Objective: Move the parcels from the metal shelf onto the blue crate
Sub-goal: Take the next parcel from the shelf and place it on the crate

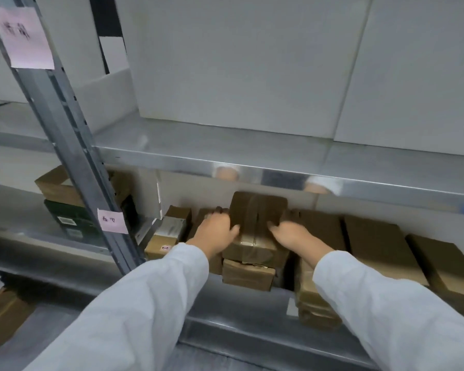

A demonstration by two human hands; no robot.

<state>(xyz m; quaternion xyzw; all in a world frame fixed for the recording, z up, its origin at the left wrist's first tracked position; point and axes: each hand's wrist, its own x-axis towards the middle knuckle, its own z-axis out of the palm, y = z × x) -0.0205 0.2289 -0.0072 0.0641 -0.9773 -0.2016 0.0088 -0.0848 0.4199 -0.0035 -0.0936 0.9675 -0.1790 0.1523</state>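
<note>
My two white sleeves (150, 298) reach forward over the front edge of the metal shelf (241, 298). My left hand (214, 231) and my right hand (292, 234) press on the two sides of the top parcel (255, 226), and the fingers (220, 211) curl around its far part, so I hold it between both palms. This parcel lies on a lower parcel (248, 274) near the front edge. More brown parcels (378, 245) stand just beside, toward the right end of the shelf. The blue crate is not in view. I think the glossy tape can make the parcel slip. The upper shelf board (279, 167) is close above, so lifting too high could knock it there.
</note>
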